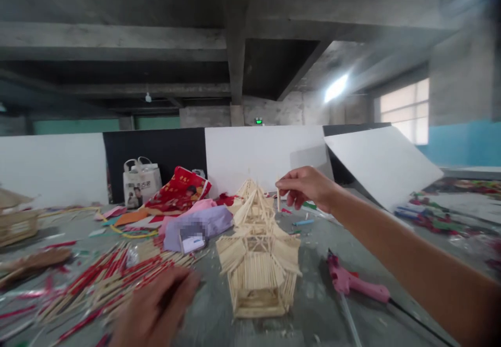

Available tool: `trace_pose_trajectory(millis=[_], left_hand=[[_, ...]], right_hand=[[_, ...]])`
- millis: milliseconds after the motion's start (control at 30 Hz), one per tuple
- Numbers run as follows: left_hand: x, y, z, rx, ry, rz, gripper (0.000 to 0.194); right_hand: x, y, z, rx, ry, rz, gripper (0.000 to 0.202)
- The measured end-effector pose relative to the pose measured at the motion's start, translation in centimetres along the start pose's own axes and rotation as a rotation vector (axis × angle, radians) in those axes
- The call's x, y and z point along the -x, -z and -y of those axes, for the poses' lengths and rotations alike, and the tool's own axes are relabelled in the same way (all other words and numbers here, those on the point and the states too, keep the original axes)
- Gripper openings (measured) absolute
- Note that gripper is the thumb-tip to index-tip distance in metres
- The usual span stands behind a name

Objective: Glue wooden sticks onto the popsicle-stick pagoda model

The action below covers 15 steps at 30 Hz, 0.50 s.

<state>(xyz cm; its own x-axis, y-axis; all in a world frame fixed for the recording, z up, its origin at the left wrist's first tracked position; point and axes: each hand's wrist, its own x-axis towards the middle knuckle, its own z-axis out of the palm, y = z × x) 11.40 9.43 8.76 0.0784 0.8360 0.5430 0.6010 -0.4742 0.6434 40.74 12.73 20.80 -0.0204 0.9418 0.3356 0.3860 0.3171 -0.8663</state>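
Observation:
A small tiered pagoda model built of pale wooden sticks stands on the grey table. My right hand hovers just right of its top tier, fingers pinched on a short wooden stick held upright. My left hand is blurred low at the front left, over the edge of a heap of red-wrapped chopsticks; whether it holds anything is unclear.
A pink glue gun lies right of the model with its cord trailing forward. A lilac pouch, red packaging and a white bag sit behind. White and black boards wall the table's back. Another stick model stands far left.

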Motion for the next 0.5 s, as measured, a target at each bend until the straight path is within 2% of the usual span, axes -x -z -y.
trace_pose_trajectory(millis=[133,233,500], left_hand=[[-4.3,-2.0,-2.5,0.147,-0.111,0.128,0.03],[-6.7,-3.6,-3.8,0.201,-0.151,0.18,0.03],[-7.5,-5.5,-4.5,0.035,-0.209,0.136,0.028]], right_hand=[[3.2,-3.1,0.1,-0.033,-0.053,0.084,0.01],[3.2,-4.7,-0.2,-0.001,-0.091,0.067,0.011],[-0.5,-6.7,-1.9,0.087,-0.139,0.019,0.009]])
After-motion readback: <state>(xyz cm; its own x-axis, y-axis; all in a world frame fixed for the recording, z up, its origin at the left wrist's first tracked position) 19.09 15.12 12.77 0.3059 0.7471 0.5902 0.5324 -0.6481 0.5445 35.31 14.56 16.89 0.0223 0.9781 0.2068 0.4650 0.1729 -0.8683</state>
